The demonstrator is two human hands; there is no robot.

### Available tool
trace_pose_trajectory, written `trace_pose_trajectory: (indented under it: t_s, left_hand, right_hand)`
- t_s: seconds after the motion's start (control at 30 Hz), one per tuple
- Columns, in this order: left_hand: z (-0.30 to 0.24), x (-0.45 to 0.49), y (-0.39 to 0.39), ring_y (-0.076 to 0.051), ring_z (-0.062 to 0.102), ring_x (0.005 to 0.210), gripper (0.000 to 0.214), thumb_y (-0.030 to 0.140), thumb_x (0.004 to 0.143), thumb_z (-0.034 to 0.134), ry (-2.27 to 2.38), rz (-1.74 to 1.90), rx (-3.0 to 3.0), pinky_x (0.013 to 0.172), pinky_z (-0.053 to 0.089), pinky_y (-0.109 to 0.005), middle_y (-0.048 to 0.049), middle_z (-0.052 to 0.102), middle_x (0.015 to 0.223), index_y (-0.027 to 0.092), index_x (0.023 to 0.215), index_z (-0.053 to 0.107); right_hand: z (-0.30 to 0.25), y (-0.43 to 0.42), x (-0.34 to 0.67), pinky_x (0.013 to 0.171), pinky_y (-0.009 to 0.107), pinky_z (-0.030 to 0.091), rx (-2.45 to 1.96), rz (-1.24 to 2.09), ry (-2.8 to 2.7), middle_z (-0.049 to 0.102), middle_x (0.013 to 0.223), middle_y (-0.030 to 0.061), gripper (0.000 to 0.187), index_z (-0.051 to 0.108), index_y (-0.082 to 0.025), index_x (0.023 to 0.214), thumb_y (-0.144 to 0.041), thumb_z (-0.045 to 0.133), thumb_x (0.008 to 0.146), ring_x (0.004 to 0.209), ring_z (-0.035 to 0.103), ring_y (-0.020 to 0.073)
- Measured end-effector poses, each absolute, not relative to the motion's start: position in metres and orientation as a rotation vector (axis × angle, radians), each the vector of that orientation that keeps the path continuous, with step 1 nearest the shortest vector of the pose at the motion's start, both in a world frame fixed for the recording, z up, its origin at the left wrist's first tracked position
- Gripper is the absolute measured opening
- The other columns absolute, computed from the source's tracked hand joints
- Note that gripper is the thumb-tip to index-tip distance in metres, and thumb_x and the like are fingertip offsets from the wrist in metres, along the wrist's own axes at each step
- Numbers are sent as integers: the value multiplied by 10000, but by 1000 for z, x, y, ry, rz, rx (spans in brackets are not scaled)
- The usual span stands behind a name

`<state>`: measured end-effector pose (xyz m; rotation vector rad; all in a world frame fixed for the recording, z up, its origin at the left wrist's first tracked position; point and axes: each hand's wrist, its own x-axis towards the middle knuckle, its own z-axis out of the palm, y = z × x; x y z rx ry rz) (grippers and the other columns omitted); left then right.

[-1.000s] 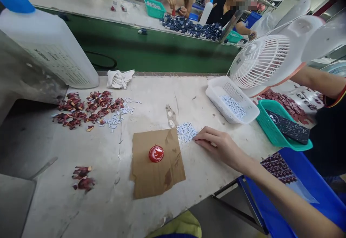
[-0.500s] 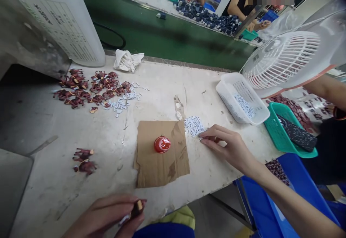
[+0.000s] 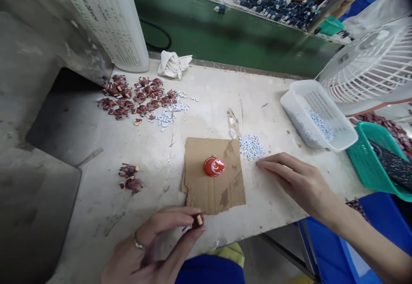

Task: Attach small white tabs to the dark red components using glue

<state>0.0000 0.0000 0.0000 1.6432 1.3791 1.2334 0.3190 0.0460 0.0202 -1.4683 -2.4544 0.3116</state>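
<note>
My left hand (image 3: pixel 157 245), a ring on one finger, pinches a small dark-brown figurine (image 3: pixel 197 221) with a tan patch and a pale-blue bit showing at its lower side. It is held at the near edge of a torn cardboard piece (image 3: pixel 196 193). On that cardboard sits a small round dish of glossy red liquid (image 3: pixel 214 166). My right hand (image 3: pixel 299 181) rests by the near right edge of a pile of tiny pale-blue pieces (image 3: pixel 251 147). Its fingertips are pressed together, and whatever may be between them is hidden. Two brown figurines (image 3: pixel 130 177) lie left of the cardboard.
More brown figurines (image 3: pixel 119 99) lie at the back left beside loose pale-blue pieces (image 3: pixel 165 117). Behind them stand a large white jug (image 3: pixel 109 22) and a crumpled cloth (image 3: pixel 174 65). A white basket (image 3: pixel 318 116), a green basket (image 3: pixel 370 159) and a fan (image 3: pixel 376 65) are at the right.
The view has shifted, so the bench appears further right. My left hand has moved up with the figurine to the cardboard's near edge. My right hand stays beside the pale-blue pile, fingertips closer together.
</note>
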Motion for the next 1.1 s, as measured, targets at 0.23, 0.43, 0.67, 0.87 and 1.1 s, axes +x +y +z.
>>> trace_pose_trajectory:
  t_s: [0.23,0.43,0.67,0.87,1.1]
  left_hand:
    - [2,2,5,1,710,848,155,110,882,698,1422,1174,1711,877,542,-27,88,745,973,230,967,649]
    - [0,1,0,10,693,860,134,155,887,711,1483,1191,1771,922,521,-42,108,733,955,250,967,665]
    - [-3,10,2,-122,734,801,204,398,857,743,1559,1235,1660,764,623,-195,24,742,842,213,930,701]
    - [-3,19,0,-158,740,816,309,514,843,725,1586,1268,1583,751,638,-232,-1,735,799,218,933,724]
    - [4,12,6,-136,741,805,172,375,858,744,1520,1284,1681,745,631,-205,21,757,867,228,949,736]
  right_hand:
    - [40,61,268,722,297,623,-1473,620,-2042,778,956,29,103,758,-263,1019,-220,684,961,859,747,177]
    - [41,72,238,732,293,621,-1383,664,-2035,772,979,41,126,756,-247,1010,-193,645,984,870,738,171]
    - [40,74,238,772,274,619,-1300,654,-2147,752,1051,49,191,733,-238,1094,-141,600,997,938,729,162]
    - [41,73,237,761,287,616,-1285,630,-2182,748,1046,58,208,723,-244,1101,-136,572,1007,935,728,172]
    - [43,73,240,777,285,602,-1271,606,-2165,743,1059,54,232,718,-232,1114,-81,612,974,945,719,165]
